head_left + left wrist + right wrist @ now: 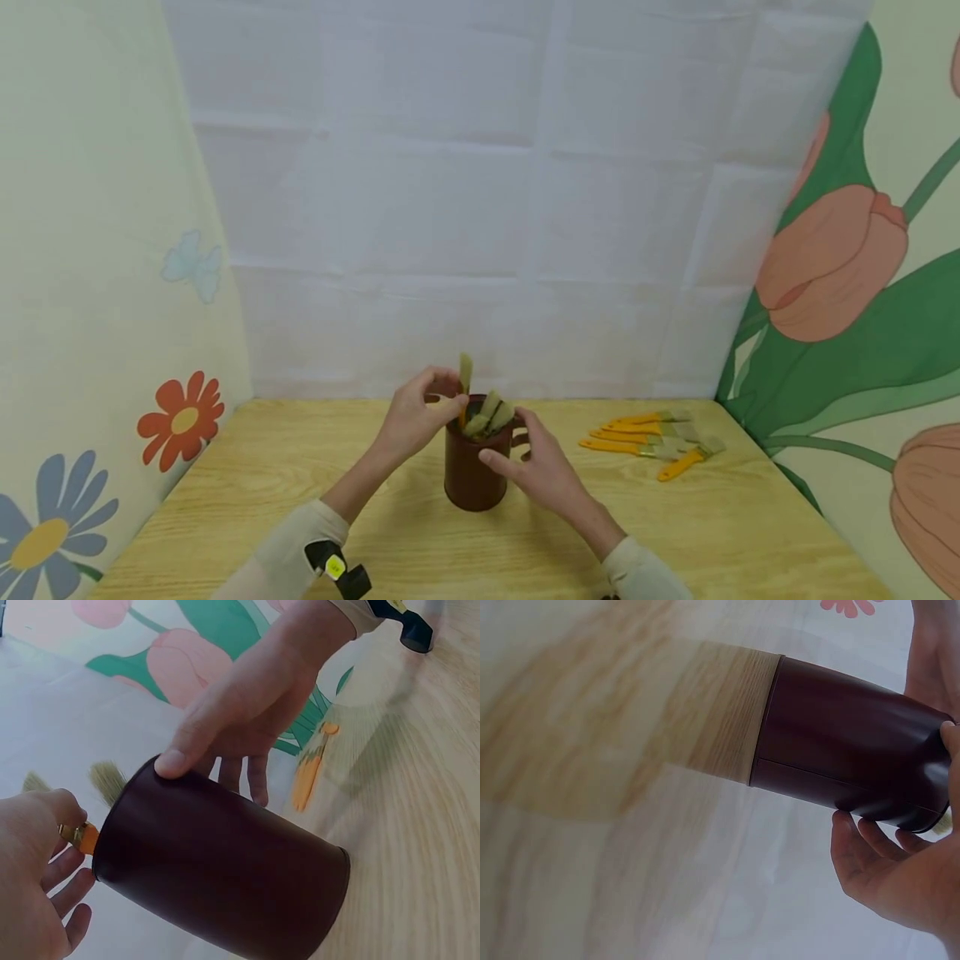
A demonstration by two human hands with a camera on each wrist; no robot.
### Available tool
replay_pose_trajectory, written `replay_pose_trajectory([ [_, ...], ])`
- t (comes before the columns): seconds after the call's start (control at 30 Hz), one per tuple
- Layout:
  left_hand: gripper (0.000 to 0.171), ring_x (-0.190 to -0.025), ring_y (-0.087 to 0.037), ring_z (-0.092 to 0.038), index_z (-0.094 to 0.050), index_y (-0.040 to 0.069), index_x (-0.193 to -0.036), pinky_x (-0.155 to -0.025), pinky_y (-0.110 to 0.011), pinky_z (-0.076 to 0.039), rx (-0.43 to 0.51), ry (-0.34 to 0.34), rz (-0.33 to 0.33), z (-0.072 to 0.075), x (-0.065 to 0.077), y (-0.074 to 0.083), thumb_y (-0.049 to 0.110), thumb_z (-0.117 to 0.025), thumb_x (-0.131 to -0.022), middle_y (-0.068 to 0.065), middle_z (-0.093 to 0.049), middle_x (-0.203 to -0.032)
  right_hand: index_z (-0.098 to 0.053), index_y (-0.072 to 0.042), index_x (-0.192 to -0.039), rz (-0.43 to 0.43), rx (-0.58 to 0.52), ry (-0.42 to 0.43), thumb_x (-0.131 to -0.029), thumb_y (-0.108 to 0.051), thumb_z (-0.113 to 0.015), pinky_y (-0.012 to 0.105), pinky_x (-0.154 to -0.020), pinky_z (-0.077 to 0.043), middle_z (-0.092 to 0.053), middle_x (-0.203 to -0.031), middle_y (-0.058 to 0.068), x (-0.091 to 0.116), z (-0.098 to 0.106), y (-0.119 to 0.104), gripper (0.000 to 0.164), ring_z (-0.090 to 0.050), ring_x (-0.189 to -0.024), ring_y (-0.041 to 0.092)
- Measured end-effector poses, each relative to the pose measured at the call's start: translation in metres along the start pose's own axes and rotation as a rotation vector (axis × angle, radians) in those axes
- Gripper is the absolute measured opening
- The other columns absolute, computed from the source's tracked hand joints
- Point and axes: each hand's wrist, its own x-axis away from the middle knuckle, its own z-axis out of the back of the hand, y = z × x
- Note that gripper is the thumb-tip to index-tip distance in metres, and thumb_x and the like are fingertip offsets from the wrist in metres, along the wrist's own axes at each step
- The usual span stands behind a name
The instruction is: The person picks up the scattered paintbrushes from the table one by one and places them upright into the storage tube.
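A dark brown cylindrical holder [474,477] stands upright on the table. Several paintbrushes [492,410] stand in it, bristles up. At its left rim my left hand [408,417] pinches a paintbrush [466,372] between thumb and finger; its bristles point up and part of its orange handle [88,838] shows above the rim in the left wrist view. My right hand [547,468] holds the holder near the top from the right, thumb on the front and fingers curled at the side, as the right wrist view shows on the holder [847,739]. The lower handle is hidden inside.
Several paintbrushes with orange handles [622,447] lie in a loose group on the wooden table [570,542], right of the holder. Behind it hangs a creased white sheet [435,208]. Flower-painted walls [90,292] border both sides.
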Motion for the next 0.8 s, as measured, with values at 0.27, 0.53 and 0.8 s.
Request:
replay_pose_trajectory([
  [0.27,0.028,-0.106,-0.015,-0.062,-0.067,0.016,-0.122,-0.093,-0.048,-0.047,-0.001,-0.015,0.044,0.0,0.005,-0.013,0.028,-0.074,-0.097,-0.002,-0.067,-0.115,-0.034,-0.015,-0.156,-0.023,0.001,-0.007,-0.09,-0.057,-0.073,0.042,-0.087,-0.052,-0.053,-0.134,0.005,-0.001,0.001,0.0,0.087,-0.058,-0.112,0.022],
  [0.53,0.043,-0.131,-0.023,-0.049,-0.054,0.024,-0.141,-0.106,-0.052,-0.039,0.15,-0.188,0.132,0.003,0.014,-0.033,0.047,-0.057,-0.104,-0.001,-0.054,-0.141,-0.034,-0.014,-0.156,-0.011,0.023,-0.002,-0.09,-0.056,-0.073,0.042,-0.089,-0.051,-0.053,-0.134,0.004,0.0,0.0,0.001,0.087,-0.056,-0.115,0.018],
  [0.8,0.068,-0.144,-0.032,-0.034,-0.025,0.031,-0.161,-0.106,-0.053,-0.04,0.269,-0.406,0.15,-0.008,0.022,-0.055,0.04,-0.061,-0.104,-0.003,-0.031,-0.159,-0.033,-0.015,-0.157,-0.019,0.022,-0.002,-0.09,-0.056,-0.074,0.045,-0.091,-0.05,-0.052,-0.136,0.005,0.0,0.0,0.0,0.089,-0.057,-0.114,0.02],
])
